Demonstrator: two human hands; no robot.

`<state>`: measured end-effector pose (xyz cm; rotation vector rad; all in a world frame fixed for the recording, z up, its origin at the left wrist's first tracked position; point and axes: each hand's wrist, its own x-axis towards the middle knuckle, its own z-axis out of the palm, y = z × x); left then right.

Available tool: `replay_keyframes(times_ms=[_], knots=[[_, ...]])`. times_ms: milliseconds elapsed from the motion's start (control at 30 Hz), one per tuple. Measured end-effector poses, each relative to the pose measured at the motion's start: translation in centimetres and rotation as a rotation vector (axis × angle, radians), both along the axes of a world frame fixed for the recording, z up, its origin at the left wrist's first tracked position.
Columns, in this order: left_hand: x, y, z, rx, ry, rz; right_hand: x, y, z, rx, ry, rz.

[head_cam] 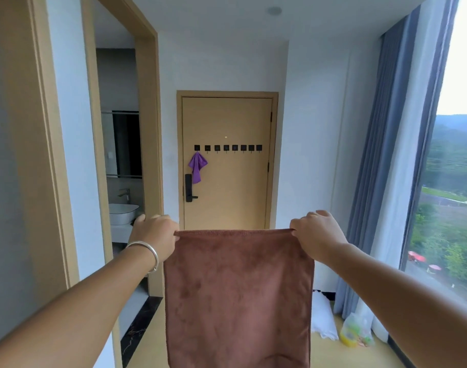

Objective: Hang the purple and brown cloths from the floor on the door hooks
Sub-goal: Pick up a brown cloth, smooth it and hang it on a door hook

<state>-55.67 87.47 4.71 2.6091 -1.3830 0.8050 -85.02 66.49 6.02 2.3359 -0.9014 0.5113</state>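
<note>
Tan wooden door [235, 187] at frame centre, row of black square hooks [227, 147] across it. Brown plush cloth [237, 296] at lower centre, spread flat, hanging; left hand [155, 232] and right hand [316, 232] pinching top corners. Small purple cloth [197, 167] hanging crumpled from leftmost hook. No readable writing.

- brown cloth [239, 293]: plain, reddish-brown
- purple cloth [197, 167]: solid purple
- door [227, 187]: tan
- hooks [227, 147]: black
- curtain [386, 166]: grey-blue
- bracelet [147, 252]: silver
</note>
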Motion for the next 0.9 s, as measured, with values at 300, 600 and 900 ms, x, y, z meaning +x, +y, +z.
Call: replay_keyframes(times_ms=[300,600,900], knots=[[5.9,-9.7,0.9,0.061,0.081,0.055,7.9,-13.2,0.7,0.058,-0.074,0.126],[11.8,-17.8,2.4,0.006,0.125,0.053,15.6,-23.3,-0.3,0.081,-0.127,0.161],[22.2,-27.3,2.6,0.092,0.119,0.086,25.2,-32.2,-0.5,0.072,-0.110,0.164]])
